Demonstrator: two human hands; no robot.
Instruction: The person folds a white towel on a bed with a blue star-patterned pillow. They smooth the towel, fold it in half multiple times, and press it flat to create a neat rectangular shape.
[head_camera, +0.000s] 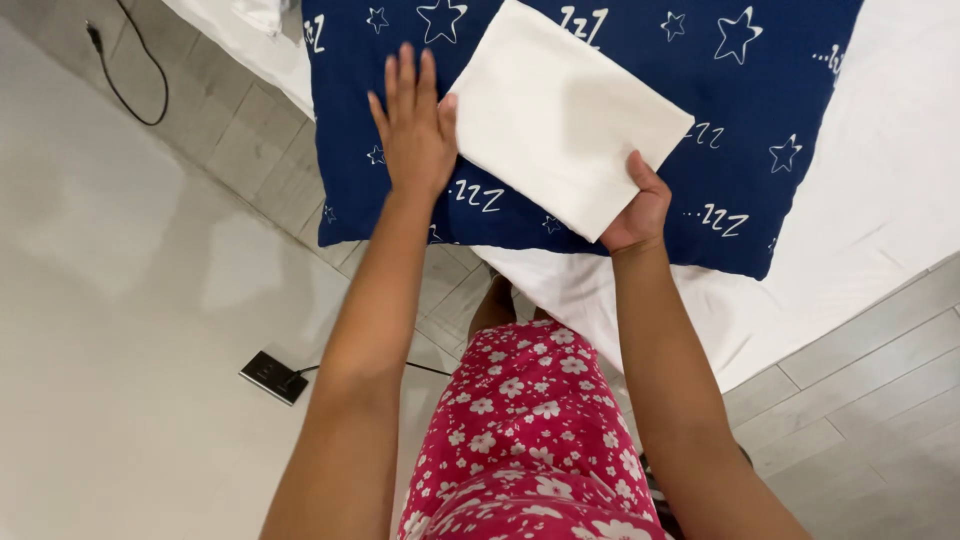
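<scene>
Over the bed corner: I stand at the edge of the bed, looking down at a dark blue pillow patterned with white stars that lies on the white sheet.
Left hand: my left hand lies flat on the pillow, fingers stretched out and together — an open grip, holding nothing, its thumb side just touching the near edge of the folded cloth.
Right hand: my right hand pinches the lower corner of the folded white cloth, thumb on top, fingers beneath — a closed grip on that one corner.
Where the cloth is: it rests on top of the pillow, turned at an angle, folded into a neat rectangle, its far corner reaching toward the pillow's upper edge.
Pillow's position: its lower left corner hangs past the mattress over the tiled floor.
On the floor: a black socket block with a cable lies below, and another cable runs near the wall.
Risk, as I judge it: held by a single corner, the cloth could fall open out of its fold if lifted; pressing on the overhanging side could tip the pillow off the bed; the cable near my feet could catch a step.
</scene>
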